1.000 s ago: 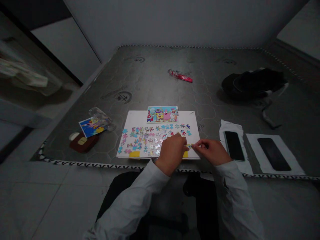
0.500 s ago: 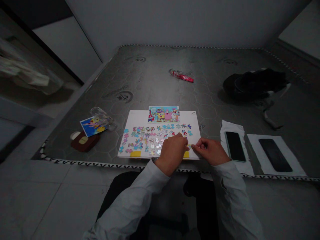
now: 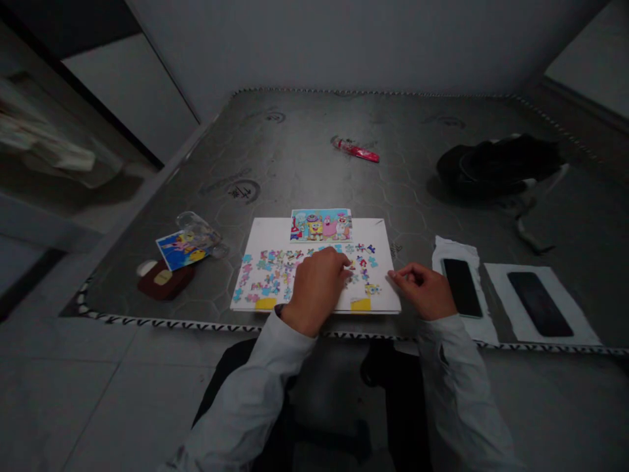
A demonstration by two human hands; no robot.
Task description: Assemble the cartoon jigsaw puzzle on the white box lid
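A white board (image 3: 373, 233) lies on the mattress, with a cartoon picture card (image 3: 321, 225) along its far edge. Several loose jigsaw pieces (image 3: 268, 275) in pink, blue and pale colours are spread across it. My left hand (image 3: 317, 288) lies over the middle of the pieces, fingertips among them; whether it holds one is hidden. My right hand (image 3: 422, 292) rests at the board's right edge, fingers curled and empty. Nearest it, a small yellow-and-blue jigsaw cluster (image 3: 372, 289) lies on the board. Two yellow patches (image 3: 360, 304) sit along the near edge.
On the grey mattress (image 3: 295, 183) are a red tube (image 3: 354, 150), a black bag (image 3: 496, 164), and several items to the left: a picture card (image 3: 187, 251) and brown wallet (image 3: 162, 280). Two dark phones (image 3: 460, 287) (image 3: 539, 303) lie on white sheets to the right.
My left hand has moved left and farther onto the pieces. My right hand has drawn right, away from the small cluster, which now lies uncovered on the board.
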